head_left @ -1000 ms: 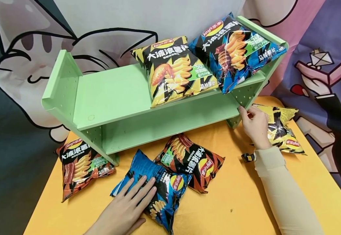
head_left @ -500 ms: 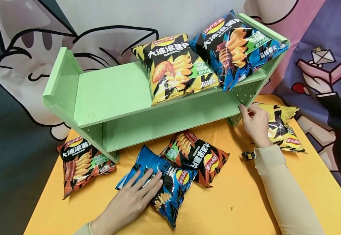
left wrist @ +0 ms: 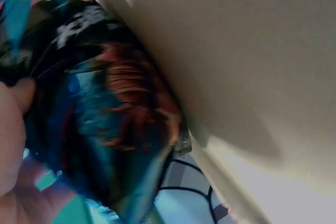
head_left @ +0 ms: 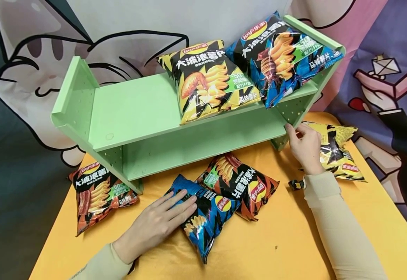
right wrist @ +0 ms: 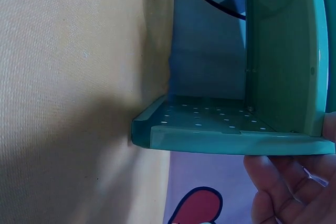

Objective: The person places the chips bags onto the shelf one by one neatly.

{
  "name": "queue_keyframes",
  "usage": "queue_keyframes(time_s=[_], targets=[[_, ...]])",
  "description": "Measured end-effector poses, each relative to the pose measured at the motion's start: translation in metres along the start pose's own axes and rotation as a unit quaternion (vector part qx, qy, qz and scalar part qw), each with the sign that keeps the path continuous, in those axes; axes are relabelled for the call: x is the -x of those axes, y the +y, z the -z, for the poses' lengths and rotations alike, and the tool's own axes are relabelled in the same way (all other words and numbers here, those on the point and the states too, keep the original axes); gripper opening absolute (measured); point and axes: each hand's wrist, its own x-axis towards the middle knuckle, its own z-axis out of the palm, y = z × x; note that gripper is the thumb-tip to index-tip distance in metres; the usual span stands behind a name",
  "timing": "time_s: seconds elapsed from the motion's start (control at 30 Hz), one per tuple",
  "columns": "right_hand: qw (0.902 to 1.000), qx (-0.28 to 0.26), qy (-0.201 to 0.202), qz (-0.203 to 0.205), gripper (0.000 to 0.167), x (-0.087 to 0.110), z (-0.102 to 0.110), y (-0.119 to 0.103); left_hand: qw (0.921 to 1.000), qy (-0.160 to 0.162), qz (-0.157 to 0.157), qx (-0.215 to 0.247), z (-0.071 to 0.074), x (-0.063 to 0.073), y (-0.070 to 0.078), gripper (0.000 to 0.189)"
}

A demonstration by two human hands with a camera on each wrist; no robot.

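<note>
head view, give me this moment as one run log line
left hand: fingers laid on blue chip bag | right hand: grips green shelf | blue chip bag: on table, overlapping a red chip bag

A green shelf [head_left: 133, 111] with 2 tiers stands on the tabletop [head_left: 280, 237]. On its upper tier, 2 bags sit side by side: the upper yellow bag [head_left: 214, 83] near the middle, the upper blue bag [head_left: 280, 58] at the right end. The left hand [head_left: 158, 221] rests, fingers straight, on the lower blue bag [head_left: 208, 217], which overlaps the middle red bag [head_left: 242, 182]. The right hand [head_left: 305, 147] grips the shelf's right side panel, near the lower yellow bag [head_left: 340, 155]. The left red bag [head_left: 98, 194] lies by the other side panel.
</note>
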Motion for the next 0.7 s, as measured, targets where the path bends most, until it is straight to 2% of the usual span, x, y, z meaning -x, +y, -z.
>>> queue_keyframes(time_s=[0.1,0.2,0.27,0.37,0.43,0.5,0.57,0.63,0.7], targets=[[1.0000,-0.002,-0.002,-0.002,0.038,0.000,0.001,0.000,0.9971,0.071,0.012,0.027,0.000,-0.006,-0.002,0.042],[1.0000,-0.004,-0.004,-0.003,0.037,0.000,0.002,-0.001,0.9883,0.140,0.019,0.059,0.001,-0.011,-0.003,0.037],[1.0000,-0.004,-0.005,-0.004,0.037,0.001,0.002,-0.001,0.9785,0.178,0.029,0.099,0.001,-0.014,-0.004,0.040],[1.0000,-0.005,-0.004,-0.006,0.037,0.000,0.002,-0.001,0.9555,0.210,0.064,0.197,0.002,-0.015,-0.004,0.047],[1.0000,-0.004,-0.005,-0.008,0.037,0.000,0.002,-0.001,0.9338,0.216,0.113,0.262,0.003,-0.015,-0.002,0.049],[0.9999,-0.005,-0.005,-0.009,0.038,0.000,0.002,-0.001,0.9071,0.204,0.184,0.319,0.004,-0.013,0.001,0.044],[0.9999,-0.005,-0.006,-0.010,0.037,0.000,0.002,-0.002,0.8789,0.183,0.260,0.355,0.005,-0.012,0.005,0.033],[0.9999,-0.007,-0.005,-0.010,0.037,0.000,0.002,-0.002,0.8453,0.156,0.331,0.390,0.004,-0.013,0.007,0.030],[0.9999,-0.008,-0.005,-0.008,0.037,0.000,0.002,-0.002,0.8016,0.130,0.382,0.441,-0.001,-0.016,0.008,0.034]])
